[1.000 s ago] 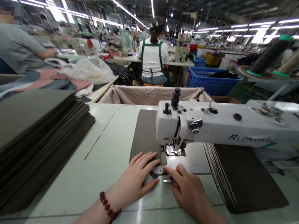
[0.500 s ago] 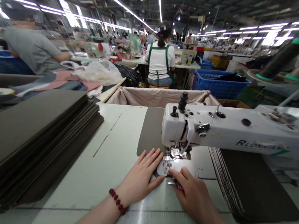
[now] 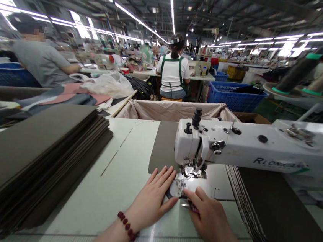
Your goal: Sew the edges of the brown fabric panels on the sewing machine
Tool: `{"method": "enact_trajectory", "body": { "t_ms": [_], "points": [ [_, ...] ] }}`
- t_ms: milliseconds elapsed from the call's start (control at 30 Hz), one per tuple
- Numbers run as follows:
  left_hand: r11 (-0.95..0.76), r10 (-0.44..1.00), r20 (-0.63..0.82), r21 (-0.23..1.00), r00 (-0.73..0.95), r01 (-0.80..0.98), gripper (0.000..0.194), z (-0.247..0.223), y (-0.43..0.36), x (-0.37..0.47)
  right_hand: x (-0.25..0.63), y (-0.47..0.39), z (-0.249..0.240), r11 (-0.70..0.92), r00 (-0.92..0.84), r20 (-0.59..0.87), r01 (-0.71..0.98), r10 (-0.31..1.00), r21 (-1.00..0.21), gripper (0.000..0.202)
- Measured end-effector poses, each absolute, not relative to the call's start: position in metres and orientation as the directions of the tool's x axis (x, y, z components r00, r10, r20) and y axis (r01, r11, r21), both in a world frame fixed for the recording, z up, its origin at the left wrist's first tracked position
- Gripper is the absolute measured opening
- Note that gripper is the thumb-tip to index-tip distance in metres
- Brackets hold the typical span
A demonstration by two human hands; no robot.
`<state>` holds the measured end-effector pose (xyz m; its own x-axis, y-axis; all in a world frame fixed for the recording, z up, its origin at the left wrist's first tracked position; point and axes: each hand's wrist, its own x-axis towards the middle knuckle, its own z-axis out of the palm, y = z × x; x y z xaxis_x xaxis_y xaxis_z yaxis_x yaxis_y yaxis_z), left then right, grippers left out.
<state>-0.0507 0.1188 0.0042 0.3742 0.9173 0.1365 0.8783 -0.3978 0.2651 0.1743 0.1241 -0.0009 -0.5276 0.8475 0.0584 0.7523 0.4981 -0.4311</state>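
Palm down, with its fingers stretched forward, my left hand (image 3: 153, 195) lies on the pale green table just left of the needle plate. Its fingertips touch the near edge of a dark grey panel (image 3: 163, 146), which runs beside the head of the white sewing machine (image 3: 234, 144). My right hand (image 3: 208, 214) is curled around a small tool (image 3: 193, 207) with a dark reddish handle and a metal tip, mostly hidden by the fingers. The right index finger points at the metal plate (image 3: 181, 188) in front of the presser foot.
A tall stack of dark panels (image 3: 36, 154) stands at the left. More panels (image 3: 279, 210) lie right of the needle, partly under the machine arm. Behind the table is a cloth-lined bin (image 3: 168, 110). Two people sit further off, near blue baskets (image 3: 233, 96).
The whole view has shifted, so the table and machine appear slightly lower. Both hands keep nearly the same place and pose by the needle plate.
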Motion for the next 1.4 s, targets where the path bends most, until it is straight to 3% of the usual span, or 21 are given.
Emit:
{"method": "enact_trajectory", "body": {
  "t_ms": [1167, 1267, 1400],
  "points": [
    [-0.395, 0.915, 0.183, 0.240, 0.358, 0.887, 0.074, 0.000, 0.116, -0.049, 0.170, 0.119, 0.010, 0.503, -0.510, 0.089, 0.779, 0.856, -0.375, 0.040],
    [-0.323, 0.937, 0.199, 0.187, 0.286, 0.928, 0.065, 0.009, 0.116, -0.048, 0.170, 0.117, 0.014, 0.503, -0.508, 0.086, 0.786, 0.857, -0.359, 0.039],
    [-0.083, 0.970, 0.241, 0.151, 0.045, 0.985, 0.051, 0.020, 0.115, -0.061, 0.171, 0.115, 0.014, 0.506, -0.506, 0.105, 0.782, 0.856, -0.364, 0.039]
  ]
}}
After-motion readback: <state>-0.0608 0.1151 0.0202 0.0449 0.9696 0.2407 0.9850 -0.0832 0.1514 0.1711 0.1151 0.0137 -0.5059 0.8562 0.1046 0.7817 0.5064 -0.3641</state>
